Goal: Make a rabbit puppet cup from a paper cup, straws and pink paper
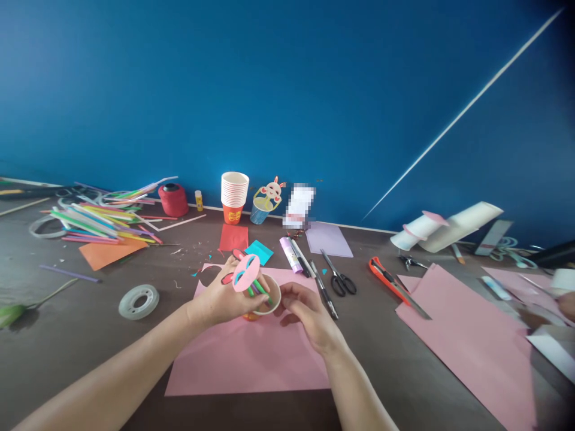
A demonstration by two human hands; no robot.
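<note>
A white-rimmed paper cup (pixel 275 305) stands on a sheet of pink paper (pixel 251 365) in front of me. A pink paper face (pixel 246 273) with red ears and blue eye shapes sits above the cup. Green and purple straws (pixel 260 288) run from under the face into the cup. My left hand (pixel 224 296) reaches over the cup's left side, its thumb and fingers closed round the straws. At the cup's right rim is my right hand (pixel 305 311), fingers bent and apart with nothing between them; whether they touch the cup I cannot tell.
Stacked paper cups (pixel 234 194) and a finished-looking blue cup with a face (pixel 265 203) stand by the wall. Scissors (pixel 339 275), pens and an orange utility knife (pixel 395 284) lie to the right. Loose straws (pixel 99 221) and a tape roll (pixel 139 301) lie left.
</note>
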